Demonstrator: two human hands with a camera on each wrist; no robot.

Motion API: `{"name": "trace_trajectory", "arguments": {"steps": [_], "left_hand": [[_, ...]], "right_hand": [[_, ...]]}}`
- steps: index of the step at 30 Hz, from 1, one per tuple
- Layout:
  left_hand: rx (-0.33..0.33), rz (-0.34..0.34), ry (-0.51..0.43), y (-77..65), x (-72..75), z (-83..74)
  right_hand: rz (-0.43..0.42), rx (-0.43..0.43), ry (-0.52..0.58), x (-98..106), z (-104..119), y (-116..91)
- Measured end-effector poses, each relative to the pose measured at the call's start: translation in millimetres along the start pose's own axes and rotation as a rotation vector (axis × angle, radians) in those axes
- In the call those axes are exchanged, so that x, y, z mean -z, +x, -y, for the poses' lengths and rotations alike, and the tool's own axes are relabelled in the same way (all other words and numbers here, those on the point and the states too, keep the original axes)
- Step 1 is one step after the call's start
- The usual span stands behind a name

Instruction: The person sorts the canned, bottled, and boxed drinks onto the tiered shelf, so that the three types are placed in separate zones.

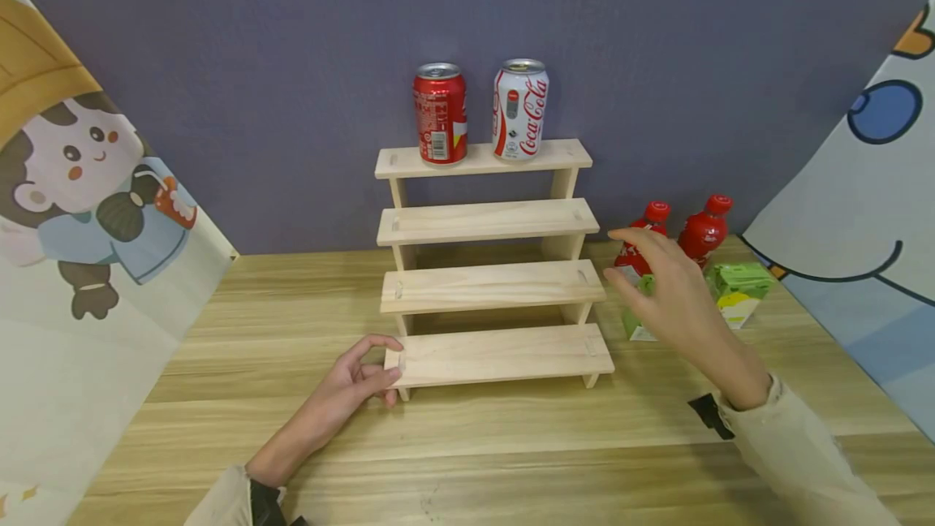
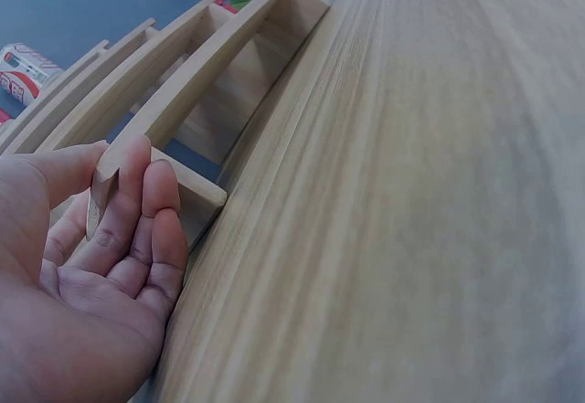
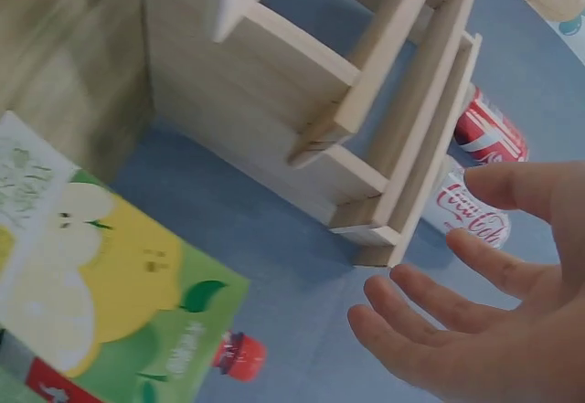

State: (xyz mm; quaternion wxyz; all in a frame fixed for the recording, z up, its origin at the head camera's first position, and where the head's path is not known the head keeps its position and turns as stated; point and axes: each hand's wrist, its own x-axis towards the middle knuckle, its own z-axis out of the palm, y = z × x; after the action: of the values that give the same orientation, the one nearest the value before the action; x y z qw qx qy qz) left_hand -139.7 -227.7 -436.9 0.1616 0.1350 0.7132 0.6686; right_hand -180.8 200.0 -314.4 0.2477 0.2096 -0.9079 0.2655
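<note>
A pale wooden stepped rack (image 1: 497, 355) stands on the table against the wall. My left hand (image 1: 359, 376) pinches the left end of its lowest step; in the left wrist view the thumb and fingers (image 2: 137, 229) curl round that board's end. My right hand (image 1: 668, 291) is in the air right of the rack, fingers spread and holding nothing. On the top step stand a red cola can (image 1: 440, 116) and a white Coca-Cola can (image 1: 520, 110). Behind and beneath the right hand are two red-capped bottles, one partly hidden (image 1: 634, 250) and one plainer (image 1: 704, 230).
Green juice cartons with yellow fruit pictures, one (image 1: 738, 291) at the right and another (image 1: 637, 321) partly covered by my right hand, stand in front of the bottles. A dark wall (image 1: 292, 104) rises behind the rack. Cartoon-printed panels (image 1: 95, 209) flank the wooden table (image 1: 511, 461).
</note>
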Motion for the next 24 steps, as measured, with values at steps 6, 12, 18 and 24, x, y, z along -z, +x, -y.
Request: {"name": "trace_trajectory", "arguments": {"steps": [6,12,18,24], "left_hand": [[0.000,0.008,0.005,-0.5,1.3,0.4],[0.013,-0.002,0.020,-0.1,1.4,0.4],[0.016,-0.011,0.022,-0.1,1.0,0.8],[0.016,-0.015,0.012,-0.2,-0.1,-0.2]], "right_hand": [[0.027,-0.025,-0.014,-7,-12,-9],[0.072,-0.047,-0.076,-12,-24,-12],[0.084,-0.025,-0.154,-17,-38,-15],[0.098,-0.026,-0.208,-20,-49,-17]]}}
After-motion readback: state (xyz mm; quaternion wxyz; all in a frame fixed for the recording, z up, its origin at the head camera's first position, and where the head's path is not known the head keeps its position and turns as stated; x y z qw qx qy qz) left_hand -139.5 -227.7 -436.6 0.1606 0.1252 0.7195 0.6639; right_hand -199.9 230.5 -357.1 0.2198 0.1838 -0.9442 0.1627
